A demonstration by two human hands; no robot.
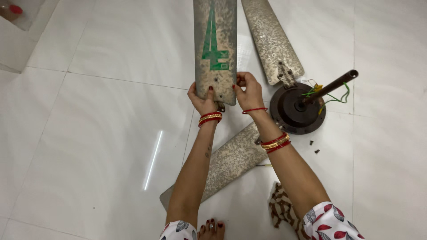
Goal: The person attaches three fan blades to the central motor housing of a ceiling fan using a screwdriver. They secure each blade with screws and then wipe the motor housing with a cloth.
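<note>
A speckled metal fan blade (215, 40) with a green mark is held upright above the floor. My left hand (202, 98) grips its lower left corner. My right hand (249, 91) pinches its lower right edge near the screw holes. A dark round fan motor (293, 111) with a brown rod (331, 86) and green and yellow wires lies on the floor to the right. A second blade (271, 38) is still fixed to the motor, pointing away. A third blade (227, 164) lies flat under my forearms.
Two small dark screws (314, 147) lie on the white tiled floor below the motor. A brown and white striped cloth (282, 209) sits by my right knee. My foot (212, 229) shows at the bottom edge. A raised ledge (18, 40) is at the top left.
</note>
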